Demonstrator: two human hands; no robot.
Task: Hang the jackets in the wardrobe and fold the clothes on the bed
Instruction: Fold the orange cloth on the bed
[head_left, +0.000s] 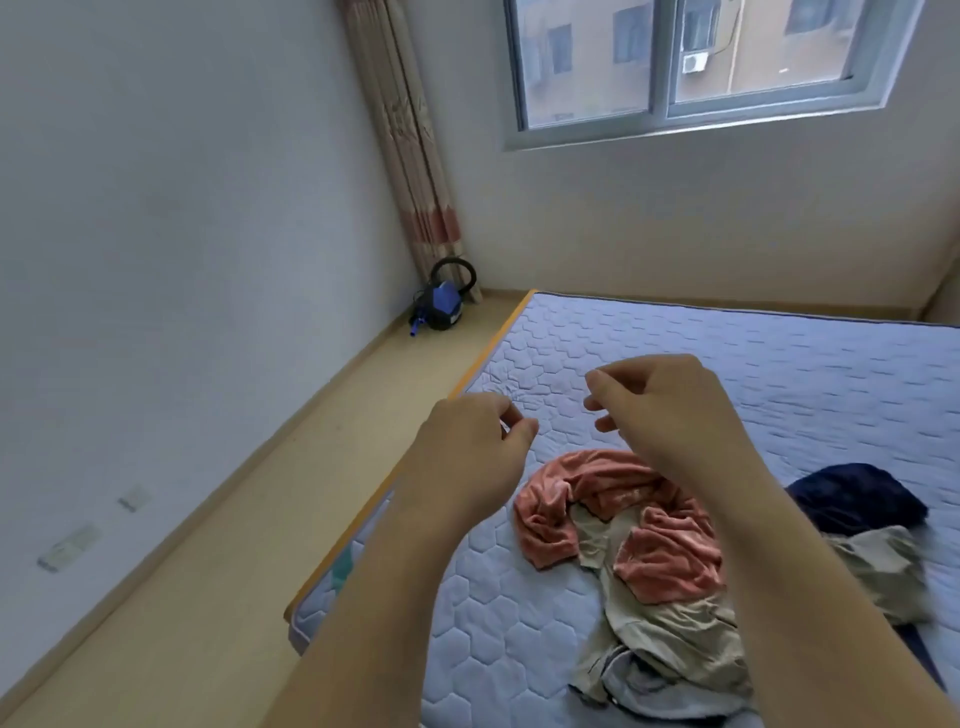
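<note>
Head view, and we start with the heap: what do we have on the bed?

We count a pink garment (665, 556) crumpled on top of a khaki garment (670, 629); a grey garment (675, 696) pokes out nearest us; a navy garment (857, 499) lies just to the right; all of it sits on the near part of the bed (753, 374), not far from its left edge.

How do we judge it will handle?

Light and limp, we think; the pink one looks plush and should cling, not slide; nothing stiff, nothing fragile; but the pieces overlap, so a pull on one may drag its neighbour.

So where do we take hold?

At a hem or the shoulders of the pink one, since it lies uppermost; we would lift it clear, then spread it on a bare part of the bed; which pieces are jackets we cannot tell.

And the grip?

Empty on both sides; the left hand (467, 447) hovers near the bed's left edge, fingers loosely curled, thumb close to forefinger, pinching nothing; the right hand (670, 410) hangs over the bed, loosely curled too, apart from the cloth.

Around us?

A blue vacuum cleaner (439, 306) sits on the floor (208, 545) in the corner below a curtain (405, 130); a window (675, 62) is in the far wall; no wardrobe shows.
</note>
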